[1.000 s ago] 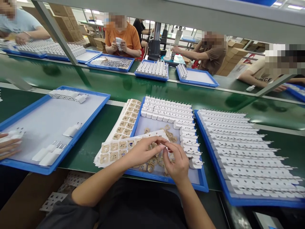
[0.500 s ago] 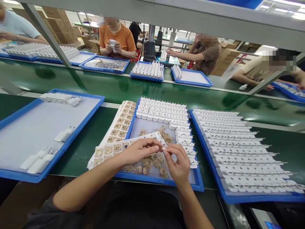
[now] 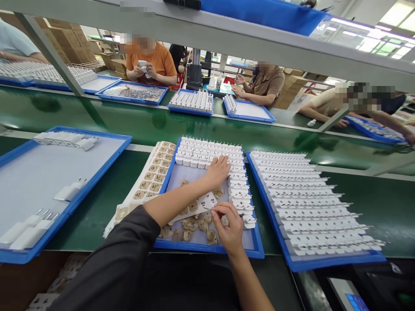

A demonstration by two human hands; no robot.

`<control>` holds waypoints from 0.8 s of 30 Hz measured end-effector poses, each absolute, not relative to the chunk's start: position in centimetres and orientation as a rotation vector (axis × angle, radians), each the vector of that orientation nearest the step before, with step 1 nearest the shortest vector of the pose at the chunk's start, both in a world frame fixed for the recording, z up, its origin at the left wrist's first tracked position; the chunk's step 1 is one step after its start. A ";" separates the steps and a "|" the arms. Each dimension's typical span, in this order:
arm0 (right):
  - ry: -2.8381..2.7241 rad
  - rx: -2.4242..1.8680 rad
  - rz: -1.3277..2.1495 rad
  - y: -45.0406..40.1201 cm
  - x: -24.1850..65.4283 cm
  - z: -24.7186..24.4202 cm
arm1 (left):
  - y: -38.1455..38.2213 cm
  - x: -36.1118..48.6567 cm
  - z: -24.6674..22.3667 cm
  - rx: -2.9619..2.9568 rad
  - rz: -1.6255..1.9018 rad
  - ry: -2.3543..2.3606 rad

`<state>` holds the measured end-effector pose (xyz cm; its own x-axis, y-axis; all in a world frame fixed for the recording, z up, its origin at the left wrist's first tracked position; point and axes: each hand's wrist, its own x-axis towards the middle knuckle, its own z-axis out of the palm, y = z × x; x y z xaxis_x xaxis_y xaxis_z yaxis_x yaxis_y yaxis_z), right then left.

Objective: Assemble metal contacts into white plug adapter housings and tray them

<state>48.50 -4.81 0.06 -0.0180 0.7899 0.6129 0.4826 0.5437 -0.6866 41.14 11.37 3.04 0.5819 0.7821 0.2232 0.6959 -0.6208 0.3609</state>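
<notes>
My left hand [image 3: 218, 173] reaches over the inner corner of the white plug rows [image 3: 207, 149] in the middle blue tray [image 3: 207, 247]. Its fingers are bent and slightly apart at the plugs; the thumb is hidden. Lower down, my right hand [image 3: 229, 226] pinches a thin pointed metal tool [image 3: 207, 209], whose tip points left over the end of a white sheet [image 3: 209, 201]. Tan cut-out pieces [image 3: 191, 223] lie loose below that sheet. More tan pieces sit in rows on a stack of sheets [image 3: 152, 172] along the tray's left side.
At right stands a blue tray [image 3: 337, 260] full of white plugs. Another blue tray [image 3: 119, 151] at left holds several plugs. Across the green belt [image 3: 181, 123] are further trays and people at work. A grey metal beam [image 3: 227, 34] runs overhead.
My left hand has left the right fingertips and moved up to the plug rows. My right hand is slightly lower, with the thin tool now showing. The whole view has shifted somewhat.
</notes>
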 end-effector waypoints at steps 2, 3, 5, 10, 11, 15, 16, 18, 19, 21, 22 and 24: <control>-1.662 -1.091 0.351 -4.8 48.6 0.0 | 11.2 40.9 3.3 2.527 0.556 1.210; -1.657 -1.090 0.359 -4.8 48.7 0.0 | 10.9 40.3 3.6 2.498 0.561 1.195; -1.630 -1.081 0.383 -4.8 48.8 0.0 | 9.9 38.4 4.6 2.436 0.557 1.151; -1.566 -1.001 0.566 -4.8 48.9 0.0 | 4.3 31.6 6.1 1.526 0.806 0.786; -1.557 -0.972 0.627 -4.8 48.9 0.0 | 3.0 30.6 5.9 1.344 0.843 0.731; -1.518 -0.813 0.920 -4.8 48.6 0.5 | -1.1 28.3 3.6 0.931 0.903 0.654; -1.507 -0.766 0.997 -4.8 48.4 0.7 | -1.7 28.2 2.9 0.886 0.921 0.656; -1.477 -0.694 1.129 -4.9 48.1 1.1 | -2.4 28.0 1.4 0.863 0.952 0.664; -1.460 -0.673 1.175 -4.9 48.0 1.3 | -2.6 28.0 0.8 0.883 0.962 0.665; -1.426 -0.671 1.224 -5.1 47.6 1.5 | -2.9 28.0 -0.2 0.978 0.973 0.669; -1.407 -0.683 1.229 -5.1 47.4 1.6 | -3.0 28.0 -0.6 1.049 0.984 0.685; -1.369 -0.706 1.224 -5.2 47.1 1.5 | -3.2 28.1 -1.1 1.215 1.026 0.768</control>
<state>47.06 -5.20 1.48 -0.2076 0.9200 0.3323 -0.2278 0.2849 -0.9311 28.06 -3.22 -1.09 0.3710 0.9273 0.0501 -0.2127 0.0323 0.9766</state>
